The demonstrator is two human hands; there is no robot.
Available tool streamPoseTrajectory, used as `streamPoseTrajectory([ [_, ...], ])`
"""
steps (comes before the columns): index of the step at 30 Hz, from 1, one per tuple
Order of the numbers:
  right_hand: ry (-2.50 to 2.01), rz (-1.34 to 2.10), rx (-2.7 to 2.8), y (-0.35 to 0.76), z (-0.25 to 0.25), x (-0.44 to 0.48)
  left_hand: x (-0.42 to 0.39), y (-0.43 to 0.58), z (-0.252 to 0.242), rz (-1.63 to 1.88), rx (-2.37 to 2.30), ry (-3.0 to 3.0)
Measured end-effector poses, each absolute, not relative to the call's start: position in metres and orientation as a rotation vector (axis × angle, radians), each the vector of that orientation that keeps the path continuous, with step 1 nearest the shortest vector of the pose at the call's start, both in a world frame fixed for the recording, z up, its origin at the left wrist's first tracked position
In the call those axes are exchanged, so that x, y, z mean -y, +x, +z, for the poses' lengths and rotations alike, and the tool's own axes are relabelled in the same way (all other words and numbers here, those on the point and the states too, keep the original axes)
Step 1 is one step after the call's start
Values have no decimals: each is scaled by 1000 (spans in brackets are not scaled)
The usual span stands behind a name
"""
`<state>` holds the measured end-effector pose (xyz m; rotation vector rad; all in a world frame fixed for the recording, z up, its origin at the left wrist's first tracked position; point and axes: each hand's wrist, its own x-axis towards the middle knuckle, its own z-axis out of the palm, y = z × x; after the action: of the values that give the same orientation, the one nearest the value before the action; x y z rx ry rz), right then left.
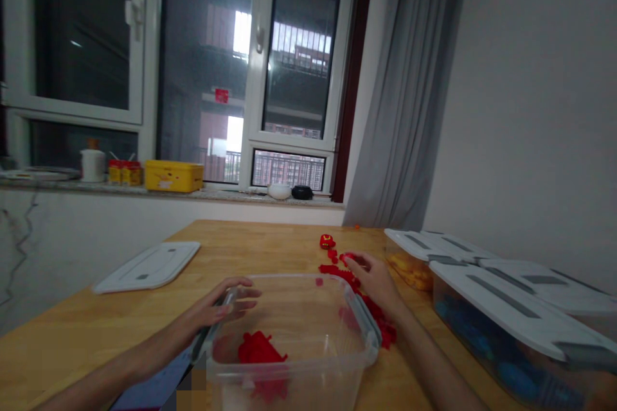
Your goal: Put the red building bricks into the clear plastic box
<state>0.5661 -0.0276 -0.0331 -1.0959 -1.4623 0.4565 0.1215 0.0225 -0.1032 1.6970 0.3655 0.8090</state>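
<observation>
A clear plastic box (289, 369) with grey side clips stands in front of me. Inside it lies a red piece (263, 348) with small projections. My left hand (231, 298) is at the box's left rim, its fingers stretched out and apart over the inside. Beyond the right rim, my right hand (371, 276) has its fingertips closed on a small red piece (344, 258), whose kind I cannot make out. A row of red pieces (383, 324) lies on the table along the right of the box. At its far end sits a red toy (326, 242) with yellow markings.
Lidded storage boxes (501, 305) stand on the right, holding blue and yellow-orange things. A loose white lid (149, 268) lies at the left of the wooden table (270, 250). On the windowsill is a yellow box (173, 176); a grey curtain (395, 90) hangs behind.
</observation>
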Motion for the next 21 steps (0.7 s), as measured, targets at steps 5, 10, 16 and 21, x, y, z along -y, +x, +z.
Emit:
streamPoseTrajectory([
  [5,-923,777,1303,552,-23,41,-18,127,-97,804,-387,1678],
  [10,-700,1120,1260,542,-20,55,-14,130,-93,816,-389,1664],
  [16,-728,1225,1346,537,-23,60,-16,128,-101,847,-427,1649],
  [21,-818,1132,1461,537,-21,62,-26,126,-114,879,-469,1604],
])
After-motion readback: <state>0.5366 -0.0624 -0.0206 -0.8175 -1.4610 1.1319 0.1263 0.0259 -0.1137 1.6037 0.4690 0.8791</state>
